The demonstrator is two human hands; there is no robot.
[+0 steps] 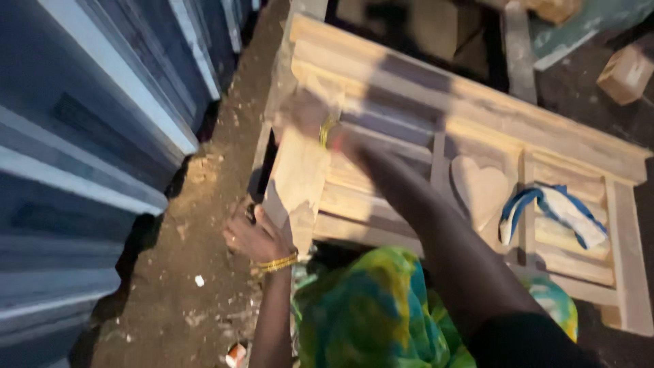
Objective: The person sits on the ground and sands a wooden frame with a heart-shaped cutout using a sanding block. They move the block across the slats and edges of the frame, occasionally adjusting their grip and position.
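A brown sheet [298,178], like sandpaper or stiff paper, hangs over the left end of a pale carved wooden panel [477,116]. My left hand [253,236], with gold bangles at the wrist, grips the sheet's lower corner beside the panel's end. My right hand [304,112] is blurred and holds the sheet's upper end against the panel's top corner. A yellow bangle shows at that wrist. The panel has a carved heart [480,187] in its middle section.
A blue and white cloth [553,212] lies on the panel's right part. A blue corrugated metal wall [88,136] runs along the left, with a strip of dirt ground [204,272] between it and the panel. Wooden blocks [625,71] lie at the top right.
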